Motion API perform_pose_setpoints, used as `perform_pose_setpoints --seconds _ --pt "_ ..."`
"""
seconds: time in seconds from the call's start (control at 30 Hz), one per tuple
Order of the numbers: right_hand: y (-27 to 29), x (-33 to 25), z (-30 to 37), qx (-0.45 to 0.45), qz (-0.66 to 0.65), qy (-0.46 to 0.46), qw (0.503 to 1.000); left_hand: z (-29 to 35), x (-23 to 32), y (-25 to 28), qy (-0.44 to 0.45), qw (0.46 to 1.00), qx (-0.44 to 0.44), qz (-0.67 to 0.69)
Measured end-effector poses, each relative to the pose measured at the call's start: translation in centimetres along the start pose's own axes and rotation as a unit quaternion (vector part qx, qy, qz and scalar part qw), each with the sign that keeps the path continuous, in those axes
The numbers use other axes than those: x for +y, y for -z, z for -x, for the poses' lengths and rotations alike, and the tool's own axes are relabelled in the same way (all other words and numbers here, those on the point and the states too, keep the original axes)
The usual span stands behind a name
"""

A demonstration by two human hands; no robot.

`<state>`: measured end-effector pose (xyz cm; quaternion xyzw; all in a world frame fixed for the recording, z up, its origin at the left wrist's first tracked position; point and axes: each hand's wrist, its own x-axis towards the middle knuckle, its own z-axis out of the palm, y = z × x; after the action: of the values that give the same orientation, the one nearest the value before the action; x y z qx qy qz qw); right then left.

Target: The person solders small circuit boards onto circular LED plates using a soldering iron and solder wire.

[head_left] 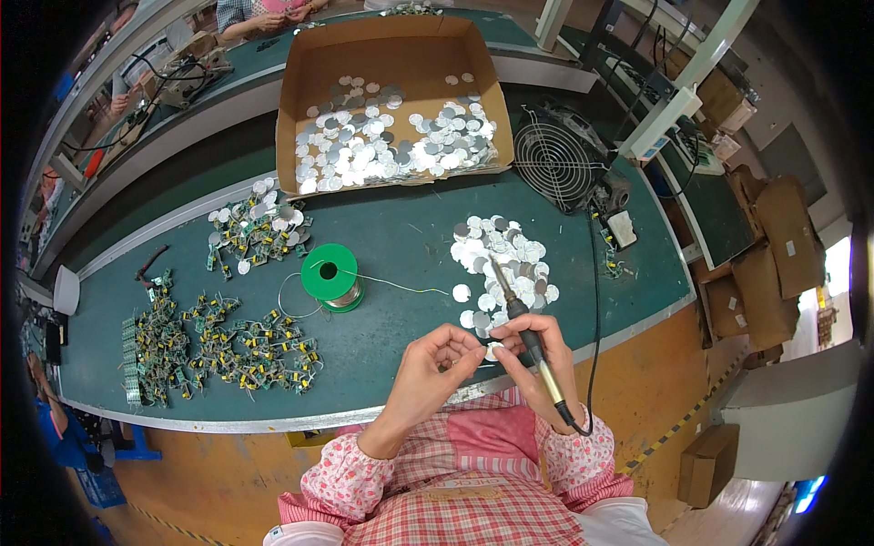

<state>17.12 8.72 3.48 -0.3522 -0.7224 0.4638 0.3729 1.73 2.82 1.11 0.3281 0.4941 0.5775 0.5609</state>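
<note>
At the table's front edge, my left hand is closed, thumb and forefinger pinching a small round silvery disc. My right hand is wrapped round a soldering iron, its tip slanting up and left over a heap of loose discs. The right thumb and fingertip also meet the held disc. Left of the heap stands a green solder wire spool, its loose wire running right toward the discs. Farther left lie piles of small circuit boards with yellow parts.
A cardboard box of many discs sits at the back. Discs and boards mix in another pile. A black fan stands back right, near a soldering sponge. The iron's cord trails along the right. Other people work beyond the table.
</note>
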Motion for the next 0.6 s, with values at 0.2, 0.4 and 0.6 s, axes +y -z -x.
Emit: perform_pose_setpoints --seconds 0.2,0.4,0.6 --pt "0.15 0.11 -0.13 0.003 0.023 -0.005 1.000 -0.25 -0.15 0.06 -0.020 0.999 0.000 -0.035" --pt "0.06 -0.01 -0.20 0.007 0.023 -0.006 1.000 -0.37 -0.36 -0.02 -0.036 0.998 0.009 -0.048" --pt "-0.04 0.15 -0.17 0.022 0.015 0.003 1.000 -0.21 -0.84 -0.17 -0.034 0.996 0.025 -0.076"
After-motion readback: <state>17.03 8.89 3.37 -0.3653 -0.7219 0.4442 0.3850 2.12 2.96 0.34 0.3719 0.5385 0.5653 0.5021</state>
